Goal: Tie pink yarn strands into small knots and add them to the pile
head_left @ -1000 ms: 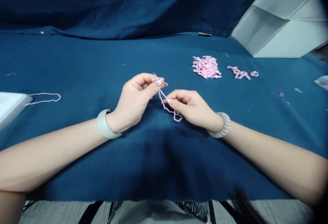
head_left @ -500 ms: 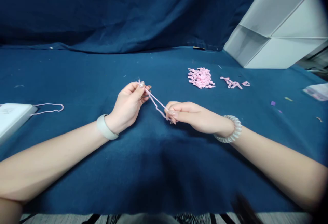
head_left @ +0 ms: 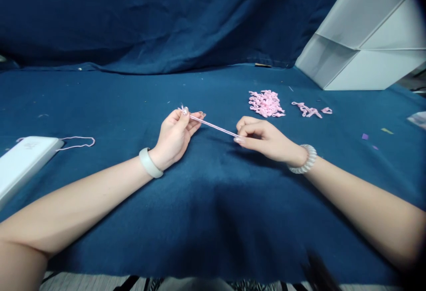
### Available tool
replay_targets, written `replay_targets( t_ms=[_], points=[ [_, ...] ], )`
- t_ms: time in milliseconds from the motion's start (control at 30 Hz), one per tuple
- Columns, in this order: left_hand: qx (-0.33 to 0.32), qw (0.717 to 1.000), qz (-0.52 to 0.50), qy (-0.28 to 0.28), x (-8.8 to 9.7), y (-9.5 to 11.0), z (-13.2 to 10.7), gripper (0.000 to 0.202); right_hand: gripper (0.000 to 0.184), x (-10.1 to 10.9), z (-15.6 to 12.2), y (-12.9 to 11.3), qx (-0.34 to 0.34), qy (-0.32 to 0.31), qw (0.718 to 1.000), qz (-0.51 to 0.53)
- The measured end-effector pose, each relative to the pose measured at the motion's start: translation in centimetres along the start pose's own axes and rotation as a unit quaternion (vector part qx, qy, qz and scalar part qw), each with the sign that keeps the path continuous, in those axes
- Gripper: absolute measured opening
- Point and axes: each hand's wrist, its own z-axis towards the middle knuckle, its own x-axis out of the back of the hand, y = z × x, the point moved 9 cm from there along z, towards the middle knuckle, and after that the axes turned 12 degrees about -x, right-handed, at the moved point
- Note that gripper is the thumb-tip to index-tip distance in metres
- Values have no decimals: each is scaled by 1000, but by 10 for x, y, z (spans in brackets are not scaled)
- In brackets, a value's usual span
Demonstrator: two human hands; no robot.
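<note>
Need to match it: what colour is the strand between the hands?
The yarn strand is pale pink, shown best in the head view.

The left hand (head_left: 175, 139) and right hand (head_left: 264, 140) now sit further apart than a moment ago. The pink yarn (head_left: 213, 127) between them, earlier sagging in a loose loop, runs straight and taut from one hand to the other. The view has shifted, showing more of the white flat case (head_left: 26, 162) at the left.

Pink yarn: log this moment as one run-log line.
left hand: pinches yarn end | right hand: pinches other end | strand: straight between hands | yarn pile: beyond right hand, untouched
</note>
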Motion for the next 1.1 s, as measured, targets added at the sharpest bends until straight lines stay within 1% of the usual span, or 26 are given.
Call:
replay_targets(
  t_ms=[100, 167, 233, 333, 400, 467, 533, 600, 667, 733, 800, 933, 1033, 1100],
  points=[
    [-13, 999, -15, -31, -11, 6, -5, 17, 33, 3, 1, 4, 25, 17, 996, -82],
    [-15, 998, -20, -52, -19, 10, -10, 21, 34, 3, 2, 8, 36, 13, 995, -97],
    [-6, 998, -24, -65, -27, 13, -16, 23, 35, 4, 4, 11, 33, 6, 995, -91],
    [2, 997, -34, -73, -34, 15, -22, 25, 35, 7, 7, 21, -15, 0, 999, -36],
    [-1, 996, -33, -79, -37, 18, -24, 26, 31, 9, 9, 27, -56, 2, 998, 27],
    [-3, 996, -30, -84, -39, 20, -26, 26, 27, 9, 11, 32, -87, 5, 990, 111],
    [0, 995, -30, -94, -41, 21, -28, 25, 25, 6, 11, 36, -110, 6, 972, 208],
    [1, 993, -28, -115, -46, 22, -31, 25, 25, 1, 11, 40, -138, -1, 946, 293],
    [3, 990, -23, -137, -52, 22, -35, 26, 27, -8, 10, 41, -169, -16, 925, 340],
    [7, 989, -14, -146, -55, 20, -38, 27, 29, -15, 7, 39, -196, -31, 912, 358],
    [20, 991, -1, -136, -53, 16, -38, 28, 31, -18, 5, 37, -212, -34, 905, 368],
    [53, 991, 26, -120, -46, 5, -37, 29, 28, -17, 3, 32, -214, -22, 910, 355],
    [84, 989, 39, -116, -41, -5, -37, 29, 25, -19, 3, 30, -216, -28, 909, 354],
    [109, 987, 47, -111, -38, -13, -39, 30, 24, -20, 3, 29, -206, -29, 908, 364]
  ],
)
